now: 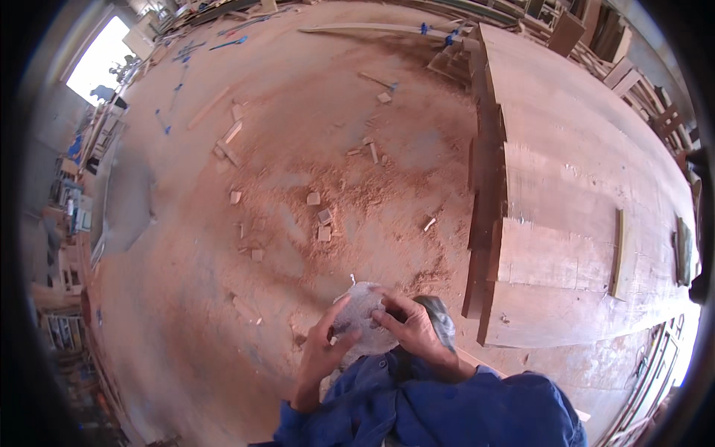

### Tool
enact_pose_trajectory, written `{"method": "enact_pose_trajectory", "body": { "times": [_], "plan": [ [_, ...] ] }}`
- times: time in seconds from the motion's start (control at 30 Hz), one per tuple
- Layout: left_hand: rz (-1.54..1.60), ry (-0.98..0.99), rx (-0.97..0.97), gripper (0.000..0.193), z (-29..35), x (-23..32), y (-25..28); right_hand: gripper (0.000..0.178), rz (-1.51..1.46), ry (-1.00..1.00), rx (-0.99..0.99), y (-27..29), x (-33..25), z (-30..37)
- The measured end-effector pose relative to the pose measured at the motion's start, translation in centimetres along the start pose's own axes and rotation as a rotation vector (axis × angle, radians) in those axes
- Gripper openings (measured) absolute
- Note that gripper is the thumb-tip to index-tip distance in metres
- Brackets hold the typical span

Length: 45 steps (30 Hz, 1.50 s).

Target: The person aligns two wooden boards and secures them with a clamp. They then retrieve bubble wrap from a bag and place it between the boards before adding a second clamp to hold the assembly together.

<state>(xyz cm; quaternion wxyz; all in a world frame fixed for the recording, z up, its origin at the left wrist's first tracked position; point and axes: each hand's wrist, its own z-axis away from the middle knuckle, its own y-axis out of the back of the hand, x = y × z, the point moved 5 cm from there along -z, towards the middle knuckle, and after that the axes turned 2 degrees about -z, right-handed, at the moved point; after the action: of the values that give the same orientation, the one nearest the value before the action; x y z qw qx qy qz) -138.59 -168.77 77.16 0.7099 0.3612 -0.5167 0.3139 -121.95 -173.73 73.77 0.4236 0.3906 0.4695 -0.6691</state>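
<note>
In front of my body is a whitish, translucent, crinkled thing (363, 300) like a thin plastic bag, with a short white string end at its top. Its exact kind does not show. My left hand (320, 356) holds its left side, the thumb lying across it and the fingers at its edge. From the right, my right hand (418, 328) grips it with bent fingers and thumb. A dark grey-green, shiny thing (438, 319) shows just behind my right wrist.
A large wooden panel stack (573, 194) stands at the right, with two wood strips on top. Sawdust and small wood blocks (325, 217) litter the floor ahead. Blue-ended clamps (229, 43) lie far left. Lumber lines the back and left walls.
</note>
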Motion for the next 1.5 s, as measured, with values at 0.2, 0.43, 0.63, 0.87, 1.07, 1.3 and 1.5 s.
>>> {"method": "enact_pose_trajectory", "body": {
  "times": [0.2,0.43,0.63,0.87,1.07,1.3,1.5],
  "plan": [
    [-0.164,-0.087,-0.228,0.05,-11.5,2.2,8.0,0.026,-0.105,-0.027,0.157,-4.4,-1.9,-8.5],
    [-0.1,0.003,-0.331,0.049,-28.0,-0.6,12.9,0.026,-0.073,0.002,0.309,-3.1,-3.5,-24.8],
    [-0.034,0.006,-0.281,0.041,-47.1,2.8,16.1,0.032,0.013,-0.004,0.285,2.0,-10.2,-44.1],
    [0.016,-0.006,-0.255,0.039,-66.5,10.1,17.1,0.036,0.043,-0.03,0.264,6.9,-21.0,-60.3],
    [-0.046,0.018,-0.376,0.038,-83.6,12.9,15.4,0.036,0.078,0.039,0.377,13.0,-24.8,-73.4],
    [0.018,-0.013,-0.505,0.04,-107.5,15.5,15.7,0.035,0.071,0.078,0.512,20.6,-29.9,-93.9],
    [-0.057,-0.033,-0.709,0.04,-127.5,21.0,14.8,0.032,-0.086,0.175,0.767,26.3,-36.5,-108.1]
  ]
}}
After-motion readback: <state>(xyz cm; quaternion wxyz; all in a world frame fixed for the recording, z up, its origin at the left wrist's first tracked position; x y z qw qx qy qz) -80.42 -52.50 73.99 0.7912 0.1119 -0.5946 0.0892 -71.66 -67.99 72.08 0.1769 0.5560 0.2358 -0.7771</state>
